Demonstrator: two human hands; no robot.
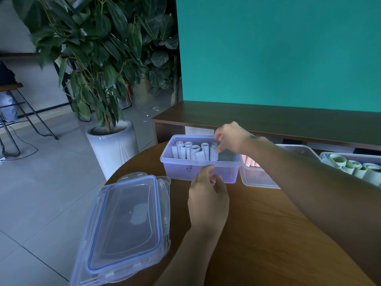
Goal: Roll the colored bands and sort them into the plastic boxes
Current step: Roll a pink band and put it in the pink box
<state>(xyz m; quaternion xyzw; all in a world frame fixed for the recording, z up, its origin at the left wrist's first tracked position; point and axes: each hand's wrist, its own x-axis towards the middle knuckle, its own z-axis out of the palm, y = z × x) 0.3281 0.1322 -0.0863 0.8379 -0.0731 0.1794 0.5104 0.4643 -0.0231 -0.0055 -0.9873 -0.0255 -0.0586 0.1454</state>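
round wooden table, seen from above. stack of clear blue-rimmed lids at its left edge, partly overhanging. at the far side, three clear plastic boxes in a row: left box holding white rolled bands stood upright along its left part, right part bare; middle box holding pink rolls, mostly hidden behind the forearm; right box holding pale green rolls, cut by the frame edge. right hand reached over the left box, fingertips pinching the rightmost white roll. left hand at the box's near wall, fingers curled, seemingly holding nothing, though poorly seen.
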